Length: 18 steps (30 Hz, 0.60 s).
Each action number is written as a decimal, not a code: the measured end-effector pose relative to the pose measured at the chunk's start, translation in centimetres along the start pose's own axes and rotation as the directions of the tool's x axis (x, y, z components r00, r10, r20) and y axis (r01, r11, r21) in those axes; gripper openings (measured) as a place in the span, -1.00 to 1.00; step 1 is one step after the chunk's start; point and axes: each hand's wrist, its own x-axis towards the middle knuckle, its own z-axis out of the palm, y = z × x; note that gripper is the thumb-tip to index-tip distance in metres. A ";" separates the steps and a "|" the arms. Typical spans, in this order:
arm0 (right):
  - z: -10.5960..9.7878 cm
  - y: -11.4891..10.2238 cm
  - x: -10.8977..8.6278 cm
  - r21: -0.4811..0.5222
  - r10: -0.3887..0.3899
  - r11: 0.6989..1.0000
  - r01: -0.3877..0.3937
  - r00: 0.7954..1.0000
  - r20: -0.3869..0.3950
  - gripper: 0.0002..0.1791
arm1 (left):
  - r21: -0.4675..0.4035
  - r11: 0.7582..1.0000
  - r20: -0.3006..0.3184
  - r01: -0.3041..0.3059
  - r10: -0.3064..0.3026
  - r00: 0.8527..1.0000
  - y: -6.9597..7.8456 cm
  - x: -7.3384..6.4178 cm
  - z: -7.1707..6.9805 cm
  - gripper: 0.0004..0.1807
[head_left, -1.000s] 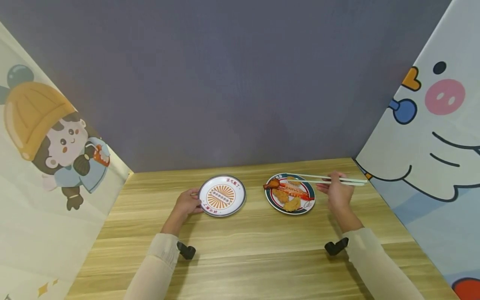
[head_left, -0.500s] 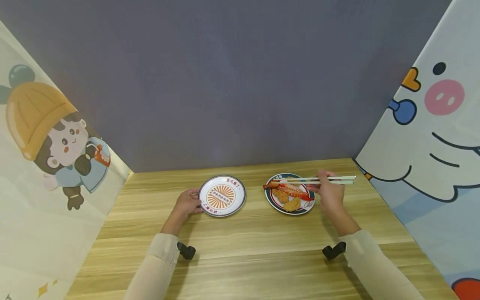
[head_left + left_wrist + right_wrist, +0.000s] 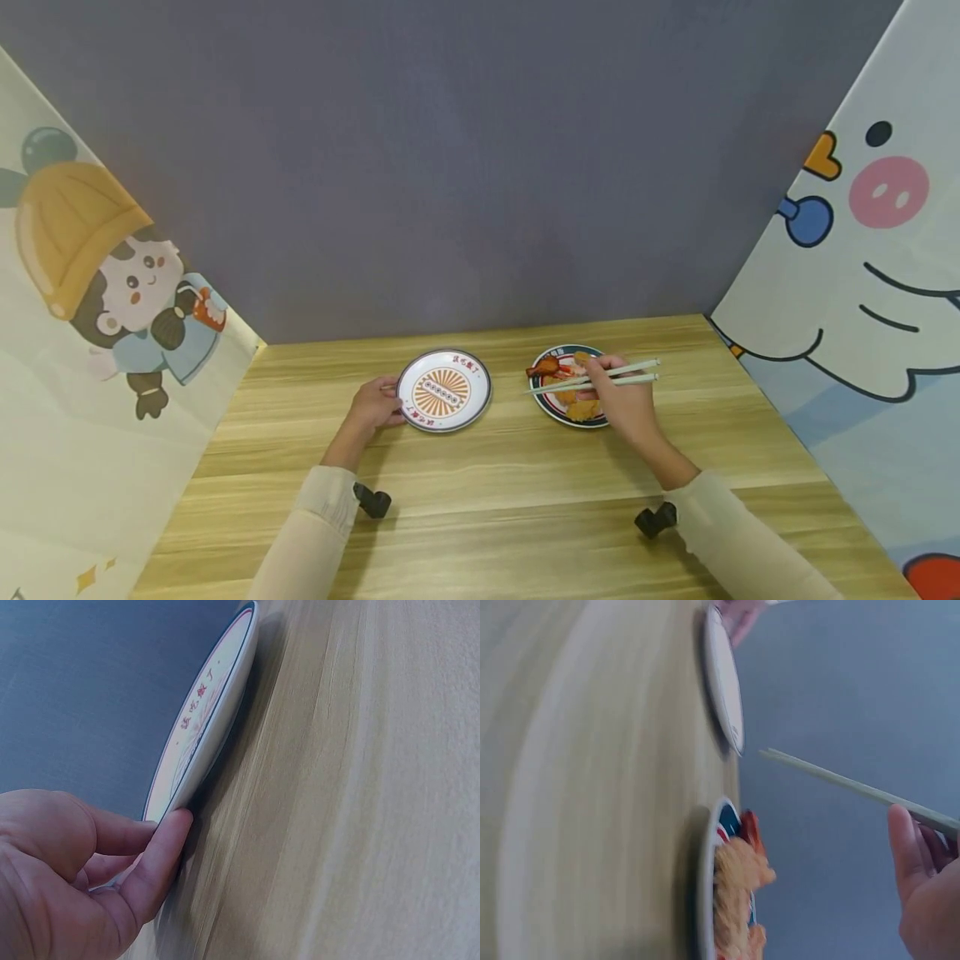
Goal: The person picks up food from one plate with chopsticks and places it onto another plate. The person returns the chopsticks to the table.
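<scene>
My left hand point(image 3: 375, 404) pinches the left rim of a white plate point(image 3: 442, 393) with an orange sunburst print, thumb above and fingers beneath in the left wrist view. My right hand point(image 3: 626, 404) holds a pair of pale green chopsticks point(image 3: 637, 379) above a second plate point(image 3: 546, 407), which has a dark patterned rim. Their tips point(image 3: 769, 752) lie close together, with nothing between them. On that plate are golden fried pieces point(image 3: 583, 411), a brown drumstick-shaped piece point(image 3: 546, 367) and a red piece point(image 3: 751, 829). The right hand hides part of this food in the head view.
Both plates are on a wood-grain table point(image 3: 480, 508). A grey panel point(image 3: 480, 183) rises behind it. Cartoon-printed walls stand at the left point(image 3: 67, 417) and right point(image 3: 862, 333). Each sleeve carries a black wrist camera point(image 3: 371, 502).
The right hand has moved left with the chopsticks, from beside the food plate to over it. The chopsticks have turned so their tips point lower left. The left hand and its plate stay put.
</scene>
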 end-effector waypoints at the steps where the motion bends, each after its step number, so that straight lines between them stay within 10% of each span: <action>1: 0.2 0.1 -0.3 -0.023 -0.027 0.999 0.027 1.000 0.013 -0.68 | -0.002 1.000 -0.001 -0.001 0.001 1.000 0.0 0.0 0.0 -0.37; 9: 2.4 0.5 -2.4 -0.197 -0.264 0.938 0.284 0.957 0.122 -0.81 | -0.004 1.000 0.010 -0.009 0.010 1.000 -0.1 0.0 0.0 -0.37; 13: 3.4 0.5 -3.4 -0.247 -0.450 0.837 0.488 0.871 0.195 -0.76 | -0.004 1.000 0.005 -0.011 0.011 1.000 -0.1 -0.1 0.0 -0.37; 18: 4.3 0.6 -4.4 -0.221 -0.656 0.678 0.701 0.712 0.249 -0.82 | -0.006 1.000 0.008 -0.019 0.019 1.000 -0.1 -0.1 0.0 -0.37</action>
